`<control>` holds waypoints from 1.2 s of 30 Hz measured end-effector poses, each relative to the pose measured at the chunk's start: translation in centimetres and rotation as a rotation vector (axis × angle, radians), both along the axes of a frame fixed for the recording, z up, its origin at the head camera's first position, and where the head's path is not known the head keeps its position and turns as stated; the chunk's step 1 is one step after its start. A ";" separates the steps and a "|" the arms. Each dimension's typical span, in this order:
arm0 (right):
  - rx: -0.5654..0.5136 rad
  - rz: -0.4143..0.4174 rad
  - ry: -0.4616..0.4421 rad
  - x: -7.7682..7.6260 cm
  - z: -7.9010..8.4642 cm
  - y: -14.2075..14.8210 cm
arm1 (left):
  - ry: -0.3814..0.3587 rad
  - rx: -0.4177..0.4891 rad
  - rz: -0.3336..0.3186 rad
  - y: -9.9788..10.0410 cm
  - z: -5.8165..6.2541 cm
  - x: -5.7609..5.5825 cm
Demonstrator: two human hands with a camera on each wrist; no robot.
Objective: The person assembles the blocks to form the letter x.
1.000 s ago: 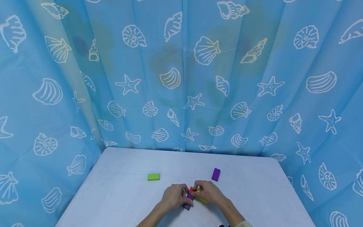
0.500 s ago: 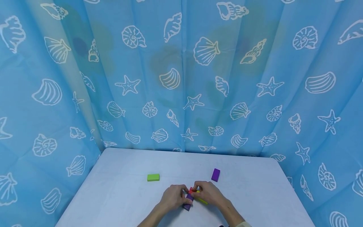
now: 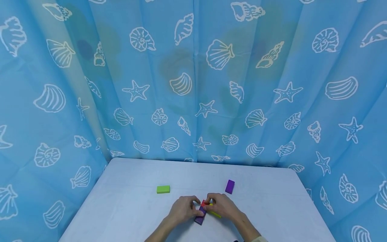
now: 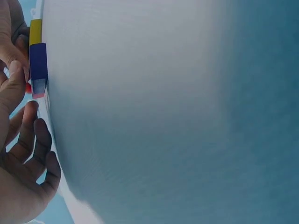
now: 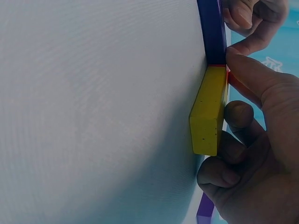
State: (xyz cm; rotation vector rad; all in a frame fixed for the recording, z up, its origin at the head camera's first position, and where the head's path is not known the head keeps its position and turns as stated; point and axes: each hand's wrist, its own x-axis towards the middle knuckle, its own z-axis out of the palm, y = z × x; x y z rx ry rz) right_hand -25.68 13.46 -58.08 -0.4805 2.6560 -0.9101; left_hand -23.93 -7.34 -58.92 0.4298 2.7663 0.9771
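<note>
Both hands meet at the near middle of the white table [image 3: 130,188]. The left hand [image 3: 183,210] curls its fingers around the purple block [image 3: 200,216], pinching it. The right hand [image 3: 222,206] grips the yellow block [image 5: 209,109], fingers wrapped behind it, thumb pressing where it meets the purple one end to end (a red block [image 3: 204,203] peeks between the fingertips). Off to the left lies a green block [image 3: 163,189]; to the far right, a second purple block [image 3: 229,186].
</note>
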 end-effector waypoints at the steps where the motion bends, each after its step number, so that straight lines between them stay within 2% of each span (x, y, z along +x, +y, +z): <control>1: -0.002 0.002 0.000 0.0 0.0 0.0 | 0.003 0.005 -0.005 -0.1 0.0 0.0; 5: -0.005 0.006 -0.004 -0.1 -0.1 0.0 | 0.020 0.017 -0.015 -0.5 0.1 -0.1; 12: 0.001 0.008 -0.007 -0.1 -0.2 -0.1 | 0.018 0.004 0.013 -1.2 0.4 -0.6; 20: 0.008 0.003 -0.003 -0.1 -0.1 -0.1 | 0.075 -0.008 0.020 -2.0 0.6 -1.0; 26: 0.004 0.006 -0.001 0.0 0.1 0.0 | 0.101 -0.022 0.045 -2.3 0.6 -1.1; 36: 0.015 0.005 0.001 -0.2 -0.2 0.0 | 0.121 -0.006 0.045 -2.4 0.7 -1.0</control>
